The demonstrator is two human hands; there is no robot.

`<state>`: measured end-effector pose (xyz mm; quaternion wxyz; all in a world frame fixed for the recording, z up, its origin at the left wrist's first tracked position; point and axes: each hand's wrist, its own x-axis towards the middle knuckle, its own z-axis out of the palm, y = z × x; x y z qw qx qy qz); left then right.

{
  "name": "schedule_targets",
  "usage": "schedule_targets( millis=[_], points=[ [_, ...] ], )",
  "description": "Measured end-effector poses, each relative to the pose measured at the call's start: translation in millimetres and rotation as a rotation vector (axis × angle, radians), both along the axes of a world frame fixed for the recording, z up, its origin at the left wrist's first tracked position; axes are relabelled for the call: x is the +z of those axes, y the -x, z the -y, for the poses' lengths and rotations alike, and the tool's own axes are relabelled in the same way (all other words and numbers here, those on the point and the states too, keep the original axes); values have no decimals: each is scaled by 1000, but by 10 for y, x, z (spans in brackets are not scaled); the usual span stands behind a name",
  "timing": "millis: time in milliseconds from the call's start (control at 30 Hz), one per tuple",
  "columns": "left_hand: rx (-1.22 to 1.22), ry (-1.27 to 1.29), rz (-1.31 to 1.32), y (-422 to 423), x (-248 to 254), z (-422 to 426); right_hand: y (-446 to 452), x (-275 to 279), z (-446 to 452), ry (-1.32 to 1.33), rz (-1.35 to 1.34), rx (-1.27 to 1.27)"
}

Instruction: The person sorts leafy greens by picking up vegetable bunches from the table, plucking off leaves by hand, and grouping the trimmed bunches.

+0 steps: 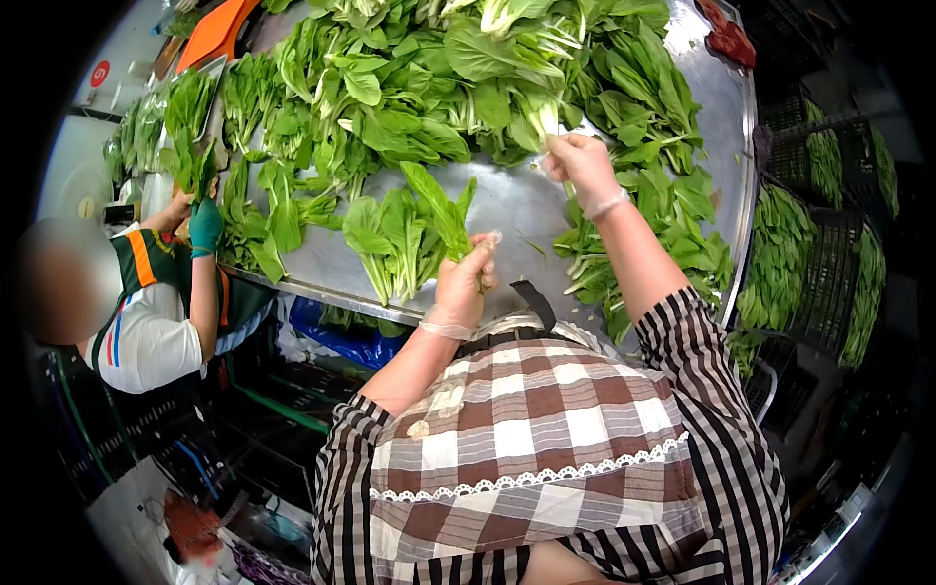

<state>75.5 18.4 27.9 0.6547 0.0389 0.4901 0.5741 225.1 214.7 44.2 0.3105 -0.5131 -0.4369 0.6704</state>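
Note:
My left hand (pixel 463 285), in a clear plastic glove, is closed around the stems of a bunch of leafy greens (pixel 441 207) near the table's front edge. Just left of it lies a small heap of greens (pixel 390 234) on the metal table. My right hand (pixel 583 174), also in a clear glove, reaches forward and pinches the pale stem end of a bok choy (pixel 539 115) at the near edge of the big pile of greens (pixel 409 88). More greens (pixel 673 219) lie under and beside my right forearm.
At the left, a person with a green glove (pixel 206 227) holds greens over the table. Black crates (pixel 824 283) of greens stand to the right. An orange object (pixel 214 34) lies at the far left, a red bag (pixel 729 39) at the far right corner. Blue plastic (pixel 336 336) hangs below the table edge.

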Motion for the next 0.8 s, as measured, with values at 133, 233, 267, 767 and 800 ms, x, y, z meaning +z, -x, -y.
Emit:
schedule_targets(
  millis=[133, 233, 267, 767, 800],
  points=[
    [20, -24, -46, -20, 4, -51, -335, -160, 413, 16, -24, 72],
    [33, -40, -72, -31, 41, -70, -484, -275, 877, -8, -192, 76],
    [36, -45, -71, -44, 47, -70, -493, -305, 1011, 45, -169, 65],
    [20, -127, -182, -356, 225, -141, -214, -245, 1477, -213, -137, -52],
    [14, -126, -212, -362, 194, -131, -197, -262, 1487, -289, -62, -44]
  ],
)
